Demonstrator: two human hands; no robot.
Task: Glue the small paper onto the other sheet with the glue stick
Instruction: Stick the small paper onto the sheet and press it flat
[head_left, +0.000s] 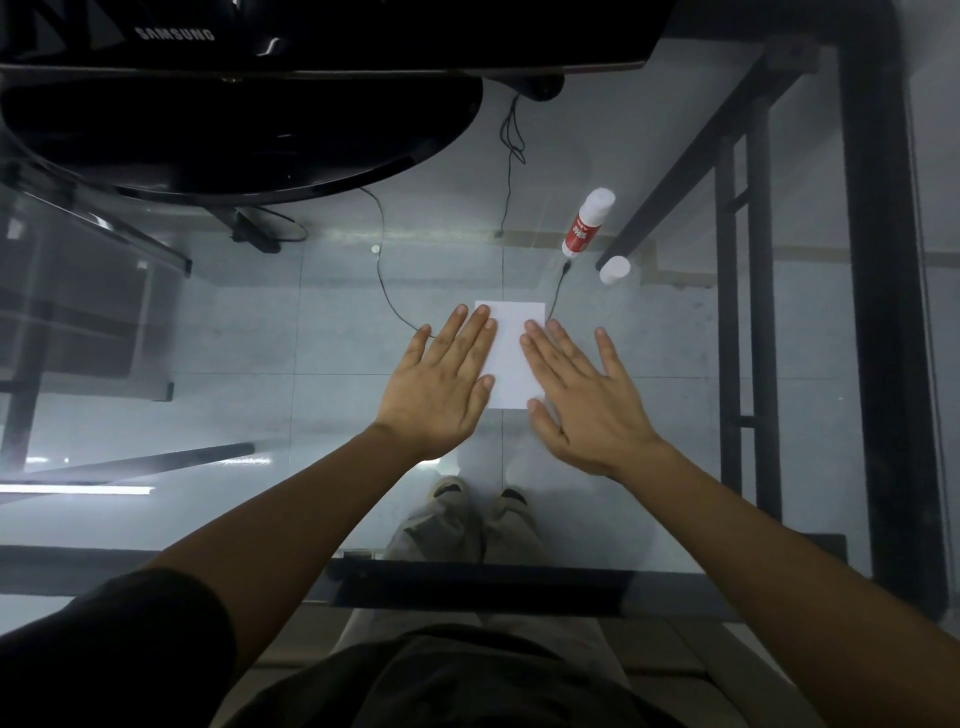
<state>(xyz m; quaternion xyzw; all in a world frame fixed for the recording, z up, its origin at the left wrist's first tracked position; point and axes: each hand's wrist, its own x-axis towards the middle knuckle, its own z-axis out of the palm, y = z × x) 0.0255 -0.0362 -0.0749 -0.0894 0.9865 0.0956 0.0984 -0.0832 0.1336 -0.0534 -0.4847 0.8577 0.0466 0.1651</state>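
Seen from above a glass table (311, 364), a person's two bare forearms reach forward from the near edge. The left hand (447, 384) and right hand (582, 400) lie palm down, fingers spread flat and gripping nothing, on either side of one white paper (511, 353) at the table's centre. Their fingertips overlap its left and right edges. Whether a second sheet lies with it cannot be told. Farther off to the right, well apart from the hands, one red-and-white glue stick (587, 223) lies on the glass, its white cap (614, 269) off and just beside it. A black monitor (234, 104) fills the far left.
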